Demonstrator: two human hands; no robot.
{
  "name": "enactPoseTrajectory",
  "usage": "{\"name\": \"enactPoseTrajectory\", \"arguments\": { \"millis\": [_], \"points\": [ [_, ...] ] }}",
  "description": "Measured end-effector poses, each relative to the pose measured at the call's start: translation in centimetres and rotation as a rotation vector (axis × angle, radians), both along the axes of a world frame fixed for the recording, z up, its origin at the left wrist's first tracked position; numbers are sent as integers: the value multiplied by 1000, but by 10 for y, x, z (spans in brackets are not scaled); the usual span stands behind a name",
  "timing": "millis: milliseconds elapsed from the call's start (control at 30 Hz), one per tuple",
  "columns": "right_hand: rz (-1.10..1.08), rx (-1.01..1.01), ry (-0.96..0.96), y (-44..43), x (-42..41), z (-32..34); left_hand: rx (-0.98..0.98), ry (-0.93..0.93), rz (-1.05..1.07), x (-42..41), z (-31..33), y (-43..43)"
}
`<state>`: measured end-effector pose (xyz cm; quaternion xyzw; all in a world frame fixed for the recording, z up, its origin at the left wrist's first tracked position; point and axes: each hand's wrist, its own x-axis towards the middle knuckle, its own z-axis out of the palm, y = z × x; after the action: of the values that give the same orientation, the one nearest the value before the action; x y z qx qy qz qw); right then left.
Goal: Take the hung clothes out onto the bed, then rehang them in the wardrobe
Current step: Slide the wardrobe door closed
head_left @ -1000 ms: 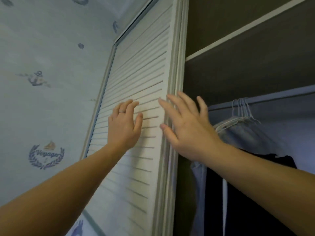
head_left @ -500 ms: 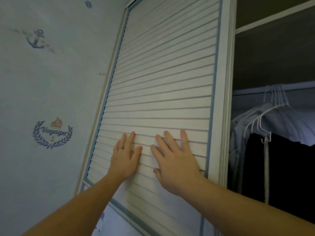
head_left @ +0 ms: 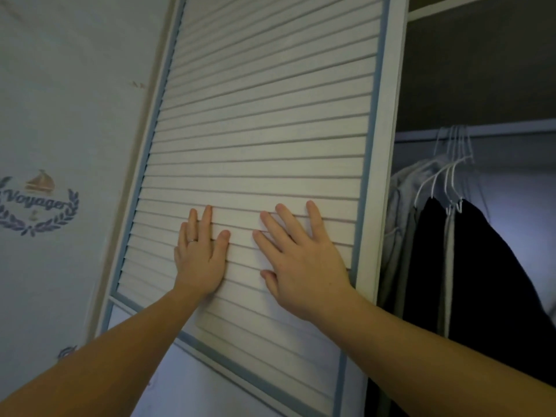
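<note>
head view: only camera
left hand (head_left: 200,261): flat on louvred sliding door (head_left: 264,121), fingers straight, slightly spread, ring on one finger, gripping nothing
right hand (head_left: 304,266): flat on same door, just right of left hand, fingers straight and splayed, holding nothing
door: white slats, blue trim, covers left part of wardrobe, stands between hands and whatever hangs behind it
hung clothes (head_left: 469,266): right of door edge, in open wardrobe section; dark garment in front, grey ones beside it
hangers (head_left: 451,164): white wire, bunched on rail (head_left: 511,130)
shelf (head_left: 445,7): above rail, dark inside
wall (head_left: 60,100): left, "Voyager" emblem (head_left: 36,203)
</note>
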<state>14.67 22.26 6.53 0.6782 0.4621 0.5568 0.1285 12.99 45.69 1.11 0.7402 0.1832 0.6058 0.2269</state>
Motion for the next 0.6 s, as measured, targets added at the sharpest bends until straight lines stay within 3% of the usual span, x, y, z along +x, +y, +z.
{"name": "enactPoseTrajectory", "arguments": {
  "millis": [600],
  "points": [
    [-21,25,-24,-116,10,-2,-30,-58,-52,9,-5,-127]
  ]
}}
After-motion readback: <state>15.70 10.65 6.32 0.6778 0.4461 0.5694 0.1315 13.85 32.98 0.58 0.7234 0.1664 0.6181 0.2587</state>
